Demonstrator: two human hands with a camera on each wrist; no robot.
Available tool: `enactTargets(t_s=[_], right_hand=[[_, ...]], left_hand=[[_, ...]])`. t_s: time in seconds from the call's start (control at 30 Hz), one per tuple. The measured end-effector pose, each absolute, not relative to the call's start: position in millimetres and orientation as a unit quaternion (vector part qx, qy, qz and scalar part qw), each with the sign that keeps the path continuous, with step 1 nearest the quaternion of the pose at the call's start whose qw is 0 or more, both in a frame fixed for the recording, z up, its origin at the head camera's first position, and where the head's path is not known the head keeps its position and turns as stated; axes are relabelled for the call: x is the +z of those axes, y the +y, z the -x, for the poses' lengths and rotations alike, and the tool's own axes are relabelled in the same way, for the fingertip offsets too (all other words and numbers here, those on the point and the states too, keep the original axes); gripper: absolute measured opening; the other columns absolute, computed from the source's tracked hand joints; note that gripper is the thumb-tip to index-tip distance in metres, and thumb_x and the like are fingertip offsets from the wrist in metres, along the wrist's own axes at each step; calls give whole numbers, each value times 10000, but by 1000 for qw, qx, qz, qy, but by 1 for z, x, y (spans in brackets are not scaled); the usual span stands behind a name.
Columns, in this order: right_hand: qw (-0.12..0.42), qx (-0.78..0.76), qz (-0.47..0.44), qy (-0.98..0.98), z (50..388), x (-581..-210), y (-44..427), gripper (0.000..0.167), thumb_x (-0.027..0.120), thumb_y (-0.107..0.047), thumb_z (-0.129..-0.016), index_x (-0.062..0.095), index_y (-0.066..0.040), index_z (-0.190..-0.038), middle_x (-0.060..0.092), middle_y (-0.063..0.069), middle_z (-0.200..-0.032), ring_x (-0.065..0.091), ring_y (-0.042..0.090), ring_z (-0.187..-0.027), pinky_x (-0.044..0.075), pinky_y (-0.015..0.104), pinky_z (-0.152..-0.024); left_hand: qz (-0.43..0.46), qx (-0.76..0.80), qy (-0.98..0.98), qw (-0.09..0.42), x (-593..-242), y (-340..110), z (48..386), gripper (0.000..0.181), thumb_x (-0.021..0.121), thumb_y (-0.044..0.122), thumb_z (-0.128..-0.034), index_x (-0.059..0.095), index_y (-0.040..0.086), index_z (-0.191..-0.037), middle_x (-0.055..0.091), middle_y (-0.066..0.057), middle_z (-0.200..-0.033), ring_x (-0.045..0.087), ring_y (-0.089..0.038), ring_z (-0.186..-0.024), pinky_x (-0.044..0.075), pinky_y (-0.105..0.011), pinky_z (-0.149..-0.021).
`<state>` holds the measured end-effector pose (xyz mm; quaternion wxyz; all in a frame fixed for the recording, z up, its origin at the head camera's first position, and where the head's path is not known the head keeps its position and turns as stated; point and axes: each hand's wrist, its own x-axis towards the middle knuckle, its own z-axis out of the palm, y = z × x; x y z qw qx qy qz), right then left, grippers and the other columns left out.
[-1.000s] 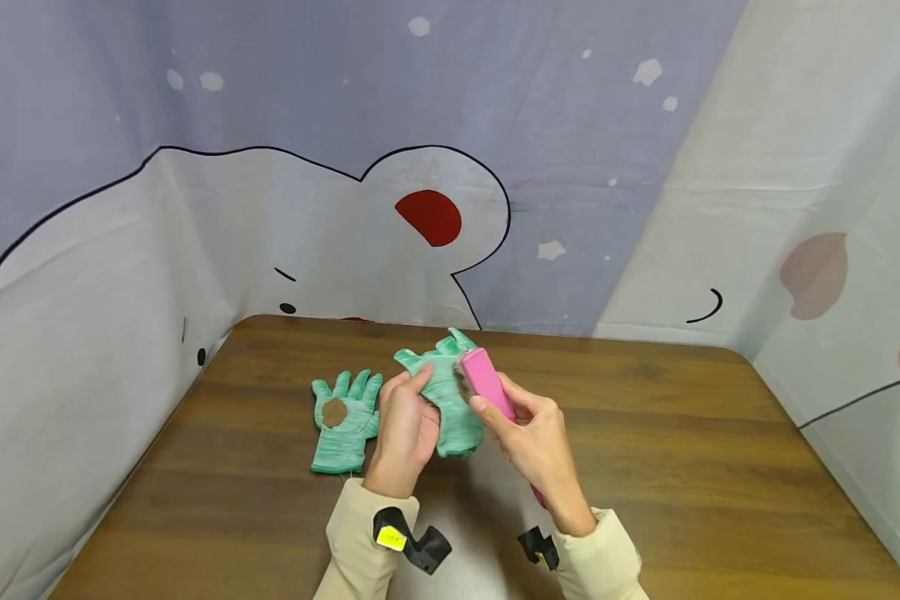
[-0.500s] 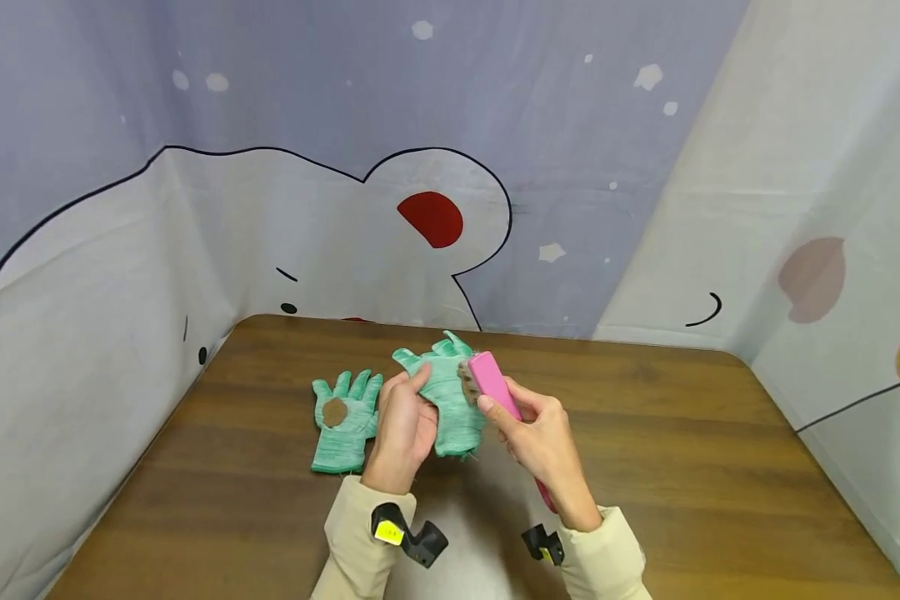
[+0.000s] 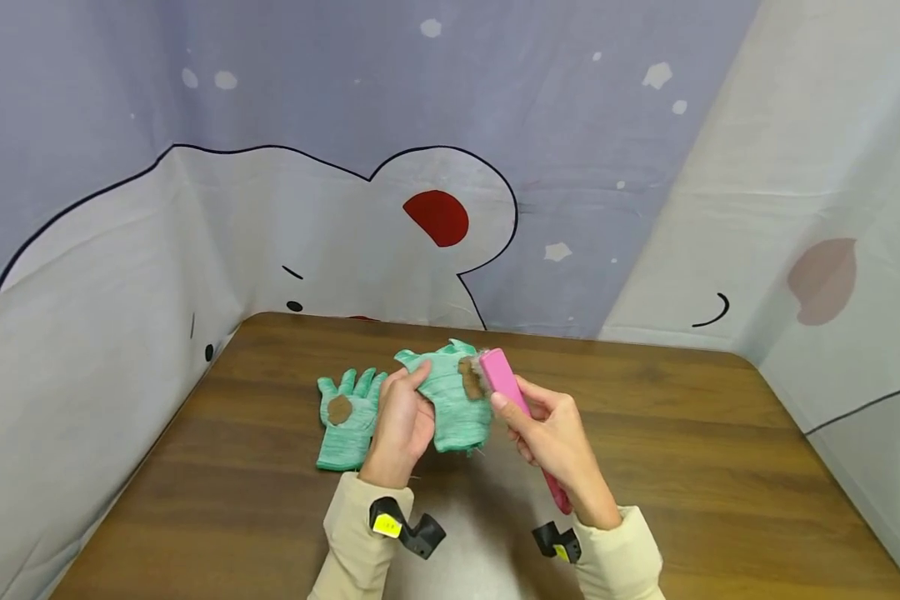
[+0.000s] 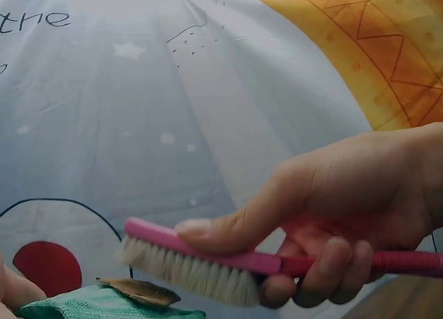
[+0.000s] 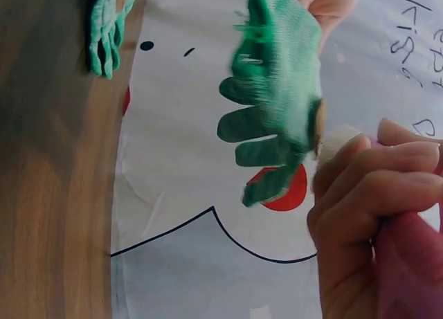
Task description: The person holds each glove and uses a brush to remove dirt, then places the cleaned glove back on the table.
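My left hand [image 3: 407, 421] grips a green knitted glove [image 3: 457, 417] by its left side, thumb on top, holding it above the table. A brown round patch [image 3: 469, 379] shows on that glove. With my right hand [image 3: 558, 433] I hold a pink brush [image 3: 506, 379], thumb along its back and fingers curled round the handle. Pale bristles [image 4: 187, 270] point toward the patch in the left wrist view; whether they touch it I cannot tell. The right wrist view shows the glove's fingers [image 5: 256, 125] hanging loose.
A second green glove [image 3: 348, 437] with a brown round patch lies flat on the wooden table [image 3: 682, 450], left of my left hand. A printed cloth [image 3: 570, 167] hangs behind the table's far edge.
The brush has moved a little right, off the held glove's middle, so more of the brown patch shows. The held glove's fingers tip further away from view. The second glove stays put.
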<state>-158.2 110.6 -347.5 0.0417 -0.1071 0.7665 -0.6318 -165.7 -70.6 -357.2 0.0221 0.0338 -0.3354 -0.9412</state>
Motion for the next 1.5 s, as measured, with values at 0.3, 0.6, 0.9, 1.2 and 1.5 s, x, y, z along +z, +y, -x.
enactTargets(t_s=[0.3,0.6,0.9,1.2,1.5], right_hand=[[-22,-662,141,735,156,-349,107,411,678,-233,-840,576,-136,-1226,515,135,-583,416,122,-384,351,240,-336],[-40,-623,125,771,156,-355,101,428,690,-320,-818,594,-164,-1204,550,185,-644,452,138,-420,386,248,-360],[-47,-587,107,801,152,-353,102,494,696,-408,-788,579,-219,-1229,582,130,-679,499,154,-474,428,271,-405],[-21,-615,113,780,155,-353,104,445,696,-354,-804,592,-201,-1209,567,178,-678,480,139,-464,402,244,-389],[-3,-608,100,788,158,-350,107,466,699,-397,-791,591,-218,-1208,576,106,-662,490,148,-474,417,254,-394]], left_hand=[[-10,-931,-364,8,-358,-67,165,530,318,87,-998,17,-96,-1395,92,-210,-1480,117,-252,-1375,172,-361,-1106],[84,-898,-430,-37,-359,-60,164,409,310,182,-1016,265,-61,-1341,350,-164,-1377,329,-226,-1300,288,-355,-1061],[53,-895,-442,-20,-363,-56,163,289,490,31,-935,424,-87,-1190,522,-80,-1104,515,-171,-1097,430,-282,-935],[-4,-921,-390,-13,-365,-60,166,200,468,35,-945,459,-76,-1110,551,-65,-1036,549,-153,-1042,440,-268,-914],[-7,-930,-366,-21,-365,-60,170,162,448,38,-953,460,-74,-1070,571,-66,-1001,559,-159,-1027,444,-284,-907]])
